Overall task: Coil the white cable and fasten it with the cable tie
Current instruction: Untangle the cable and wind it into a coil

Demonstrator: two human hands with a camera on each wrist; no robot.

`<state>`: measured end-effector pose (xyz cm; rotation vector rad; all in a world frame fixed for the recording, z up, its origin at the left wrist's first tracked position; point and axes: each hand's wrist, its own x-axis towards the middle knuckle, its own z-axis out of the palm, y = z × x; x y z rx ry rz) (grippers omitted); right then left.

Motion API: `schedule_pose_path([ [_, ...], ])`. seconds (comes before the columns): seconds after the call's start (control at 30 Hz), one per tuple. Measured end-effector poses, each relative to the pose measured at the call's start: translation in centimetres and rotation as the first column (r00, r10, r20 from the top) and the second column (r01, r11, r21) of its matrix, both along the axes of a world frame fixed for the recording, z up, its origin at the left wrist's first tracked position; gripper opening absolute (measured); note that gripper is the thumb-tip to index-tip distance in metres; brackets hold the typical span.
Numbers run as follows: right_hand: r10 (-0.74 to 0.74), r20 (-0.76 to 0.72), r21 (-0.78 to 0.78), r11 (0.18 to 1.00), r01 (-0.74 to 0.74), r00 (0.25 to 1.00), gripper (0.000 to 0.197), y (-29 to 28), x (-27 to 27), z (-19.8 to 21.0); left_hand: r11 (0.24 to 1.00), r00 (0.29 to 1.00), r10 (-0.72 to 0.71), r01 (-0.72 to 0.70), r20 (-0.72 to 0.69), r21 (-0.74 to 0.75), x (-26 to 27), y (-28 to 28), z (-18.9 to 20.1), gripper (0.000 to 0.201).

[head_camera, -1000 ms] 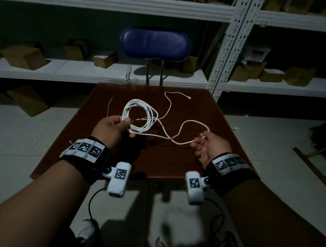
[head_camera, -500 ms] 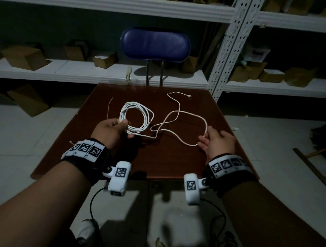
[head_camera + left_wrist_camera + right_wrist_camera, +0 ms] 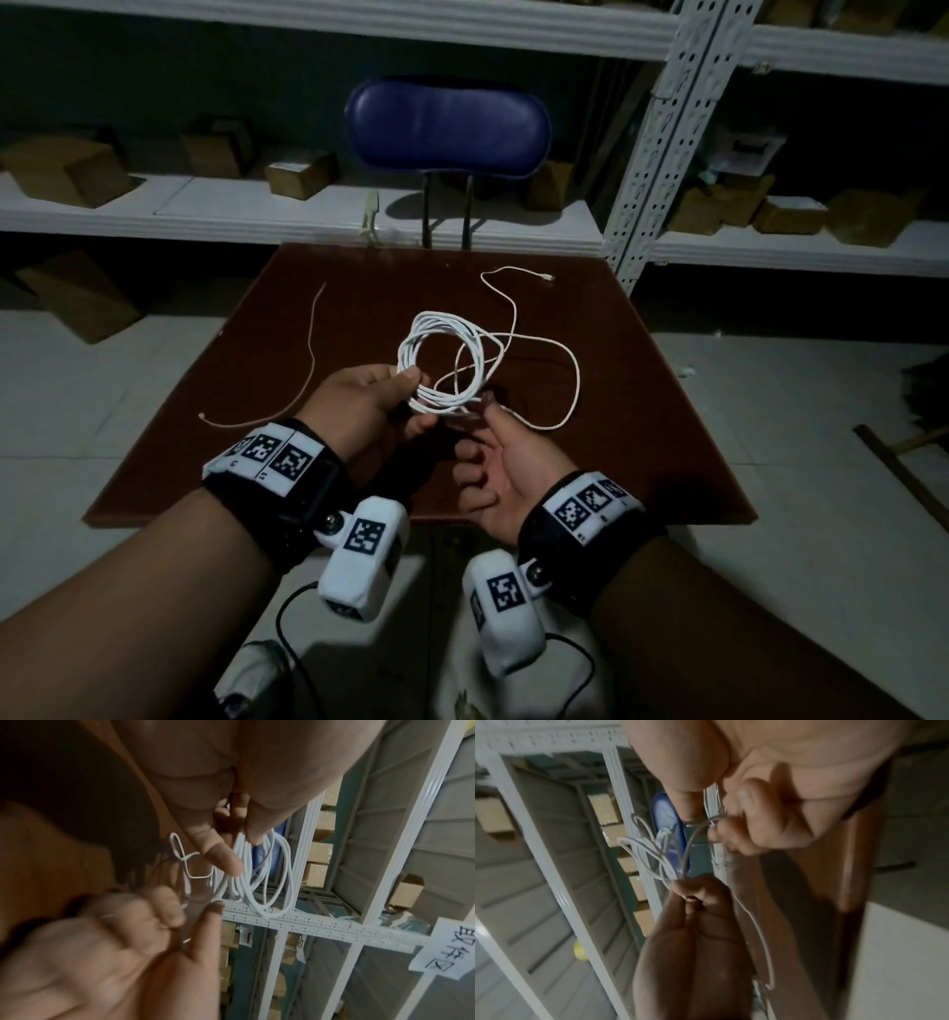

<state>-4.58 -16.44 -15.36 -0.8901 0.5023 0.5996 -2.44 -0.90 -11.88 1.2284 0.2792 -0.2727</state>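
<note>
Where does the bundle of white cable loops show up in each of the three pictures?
Head: the coiled white cable sits mid-picture over the brown table, gripped by the left hand.
Left wrist: centre, hanging below the fingers.
Right wrist: centre-left.
Shared landmark: the blue padded chair back, behind the coil each time.

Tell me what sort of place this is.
Probably a storeroom or small warehouse: white metal shelving lines the wall, cardboard boxes sit on the shelves, and a brown table with a blue chair stands in front.

Black wristbands [image 3: 308,506] with white checkered marker tags, white wrist cameras [image 3: 362,560].
</note>
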Motion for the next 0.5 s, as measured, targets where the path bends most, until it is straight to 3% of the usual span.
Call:
schedule_pose_path([
  [0.1, -0.192, 0.061, -0.046, 0.98, 0.195, 0.98, 0.014, -0.2, 0.7, 0.7, 0.997, 0.997, -0.067, 0.069, -0.036, 0.036, -0.3, 0.4, -0.1, 0.022],
  [0.17, -0.243, 0.157, -0.183, 0.945, 0.27, 0.957, 0.013, -0.4, 1.1, 0.8, 0.989, 0.989, -0.132, 0.136, -0.063, 0.066, -0.4, 0.7, -0.2, 0.02],
  [0.27, -0.203, 0.279, -0.331, 0.897, 0.293, 0.939, 0.015, -0.4, 1.1, 0.8, 0.972, 0.977, -0.197, 0.205, -0.079, 0.114, -0.6, 1.1, -0.1, 0.02],
  [0.33, -0.203, 0.303, -0.288, 0.912, 0.293, 0.931, 0.018, -0.4, 0.9, 0.8, 0.96, 0.969, -0.229, 0.24, -0.088, 0.143, -0.7, 1.1, 0.1, 0.023],
  [0.5, -0.267, 0.228, -0.015, 0.961, 0.278, 0.936, 0.027, -1.0, 0.8, 0.9, 0.936, 0.962, -0.242, 0.265, -0.125, 0.233, -1.0, 0.9, -0.1, 0.022],
])
